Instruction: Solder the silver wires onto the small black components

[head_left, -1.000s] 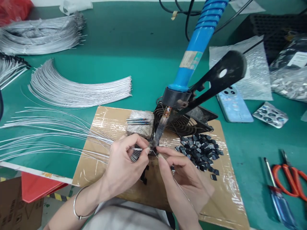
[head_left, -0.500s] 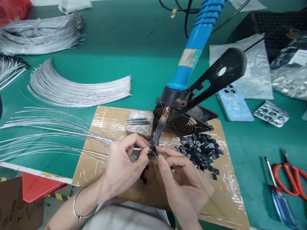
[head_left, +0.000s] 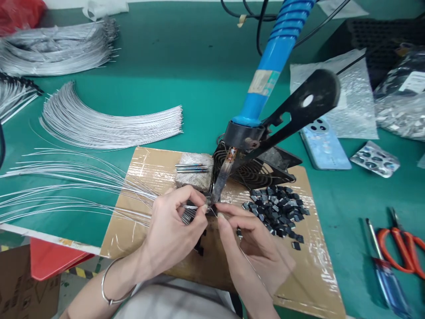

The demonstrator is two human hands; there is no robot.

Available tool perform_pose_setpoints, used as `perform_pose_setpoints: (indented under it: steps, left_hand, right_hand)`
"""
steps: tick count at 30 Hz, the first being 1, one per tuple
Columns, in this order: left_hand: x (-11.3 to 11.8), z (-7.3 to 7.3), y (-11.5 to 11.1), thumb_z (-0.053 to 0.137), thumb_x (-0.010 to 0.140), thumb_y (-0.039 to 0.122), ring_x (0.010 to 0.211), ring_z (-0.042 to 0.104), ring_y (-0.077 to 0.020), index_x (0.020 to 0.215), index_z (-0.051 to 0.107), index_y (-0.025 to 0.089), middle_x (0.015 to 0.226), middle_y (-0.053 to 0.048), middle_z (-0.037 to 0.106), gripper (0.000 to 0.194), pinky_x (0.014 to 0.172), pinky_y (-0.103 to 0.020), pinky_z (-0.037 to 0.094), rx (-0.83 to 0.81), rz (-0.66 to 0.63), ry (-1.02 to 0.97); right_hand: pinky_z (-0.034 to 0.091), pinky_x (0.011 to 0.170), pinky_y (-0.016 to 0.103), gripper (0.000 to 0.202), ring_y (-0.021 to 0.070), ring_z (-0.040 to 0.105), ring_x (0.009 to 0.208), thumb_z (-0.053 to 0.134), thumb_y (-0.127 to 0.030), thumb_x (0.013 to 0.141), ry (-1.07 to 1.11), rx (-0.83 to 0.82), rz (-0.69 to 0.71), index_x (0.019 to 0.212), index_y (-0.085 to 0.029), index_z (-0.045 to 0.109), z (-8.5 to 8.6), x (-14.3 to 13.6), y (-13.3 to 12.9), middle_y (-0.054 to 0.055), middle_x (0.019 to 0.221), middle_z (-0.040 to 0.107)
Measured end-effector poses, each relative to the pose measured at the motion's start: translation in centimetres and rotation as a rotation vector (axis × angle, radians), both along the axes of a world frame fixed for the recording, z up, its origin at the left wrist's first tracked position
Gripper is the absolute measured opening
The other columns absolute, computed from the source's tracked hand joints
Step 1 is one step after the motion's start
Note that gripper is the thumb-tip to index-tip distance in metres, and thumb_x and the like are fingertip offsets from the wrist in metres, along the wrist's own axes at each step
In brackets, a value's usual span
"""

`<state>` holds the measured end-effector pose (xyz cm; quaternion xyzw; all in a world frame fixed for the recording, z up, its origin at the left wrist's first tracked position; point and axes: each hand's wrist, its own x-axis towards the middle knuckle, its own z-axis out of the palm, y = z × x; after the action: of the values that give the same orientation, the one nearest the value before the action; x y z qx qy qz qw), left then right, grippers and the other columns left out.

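A soldering iron [head_left: 265,75] with a blue handle is fixed in a black stand, its tip pointing down between my hands. My left hand [head_left: 179,226] pinches the end of a thin wire [head_left: 194,206] just left of the tip. Several more white wires [head_left: 133,188] run leftward from beneath that hand. My right hand [head_left: 252,248] is closed on a strand of solder wire [head_left: 250,264], whose end reaches toward the tip and whose tail crosses the palm. What lies right at the tip is mostly hidden by my fingertips.
Cardboard [head_left: 318,274] lies under the work. Small black parts [head_left: 279,210] are heaped at right, beside a black fan [head_left: 255,170]. A wire bundle [head_left: 109,124] rests behind at left. A phone [head_left: 325,144], a screwdriver [head_left: 387,270] and orange-handled pliers [head_left: 400,248] lie further right.
Almost nothing differs. Both hands keep their grips near the iron's tip, and the whole view has shifted very slightly.
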<state>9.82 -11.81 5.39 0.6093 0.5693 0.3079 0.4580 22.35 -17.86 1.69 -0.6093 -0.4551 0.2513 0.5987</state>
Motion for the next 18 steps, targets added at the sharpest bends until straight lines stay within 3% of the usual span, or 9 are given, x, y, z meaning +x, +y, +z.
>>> perform_pose_setpoints:
  steps: [12,18]
  left_hand:
    - [-0.23,0.09,-0.14,0.063,0.083,0.017,0.069,0.060,-0.0161,0.072,0.064,0.019,0.079,-0.004,0.072,0.012,0.057,-0.027,0.041,0.026,-0.003,-0.004]
    - [-0.12,0.04,-0.12,0.062,0.084,0.020,0.073,0.062,-0.0180,0.072,0.064,0.019,0.079,-0.004,0.072,0.011,0.060,-0.029,0.043,0.012,-0.002,-0.008]
  right_hand:
    - [0.061,0.082,0.032,0.014,0.0202,0.077,0.090,0.074,-0.013,0.087,0.005,0.024,0.014,0.079,-0.023,0.069,0.01,-0.04,-0.15,0.004,0.100,0.081]
    - [0.059,0.083,0.029,0.016,0.0175,0.076,0.090,0.073,-0.012,0.088,0.009,0.015,0.018,0.079,-0.024,0.068,-0.02,-0.01,-0.21,0.002,0.100,0.081]
